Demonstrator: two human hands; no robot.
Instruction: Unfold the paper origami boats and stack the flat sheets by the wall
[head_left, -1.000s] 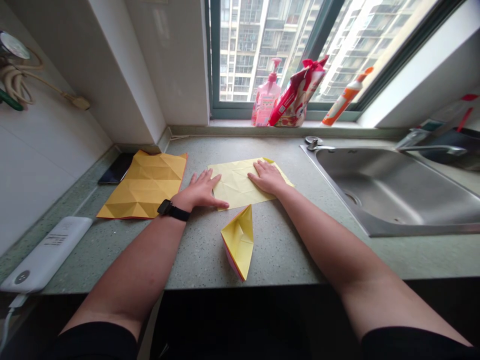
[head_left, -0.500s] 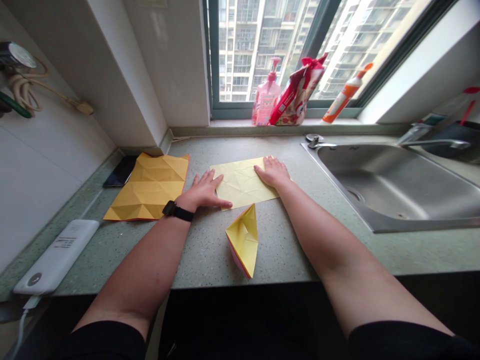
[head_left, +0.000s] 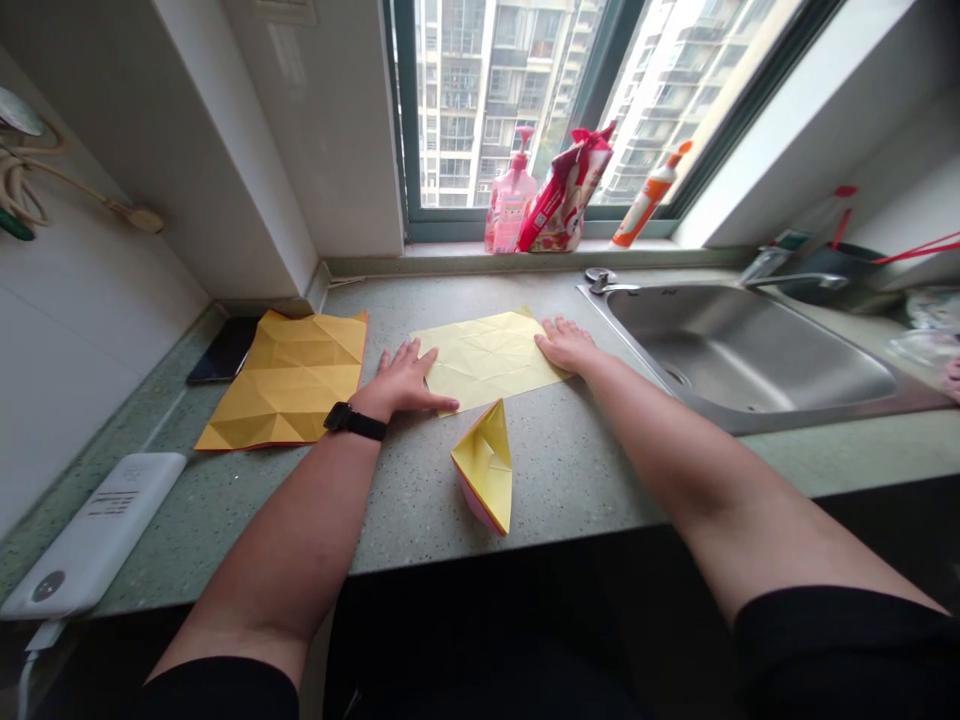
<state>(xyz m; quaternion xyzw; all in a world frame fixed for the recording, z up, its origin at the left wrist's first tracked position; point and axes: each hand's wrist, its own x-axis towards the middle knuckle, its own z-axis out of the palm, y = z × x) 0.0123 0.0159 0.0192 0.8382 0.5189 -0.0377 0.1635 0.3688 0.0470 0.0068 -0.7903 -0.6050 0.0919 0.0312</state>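
A pale yellow sheet of paper (head_left: pixel 484 355), marked with crossing creases, lies on the counter between my hands. My left hand (head_left: pixel 405 380), wearing a black watch on its wrist, rests at the sheet's left edge with fingers spread. At the right edge my right hand (head_left: pixel 568 345) lies flat with fingers stretched out, touching the paper. Close to me stands a folded paper boat (head_left: pixel 487 470), yellow inside and pinkish outside. An orange-yellow creased sheet (head_left: pixel 289 375) is spread left of my left hand.
A dark phone (head_left: pixel 223 350) lies partly under the orange-yellow sheet. A white power bank (head_left: pixel 97 535) with a cable is at the left. The steel sink (head_left: pixel 742 340) is to the right. A pink pump bottle (head_left: pixel 510 205), a red bag (head_left: pixel 566 195) and an orange bottle (head_left: pixel 651 200) stand on the sill.
My right hand has slid outward to the right across the pale sheet, uncovering more of it. My left hand keeps its place. The view has turned slightly right.
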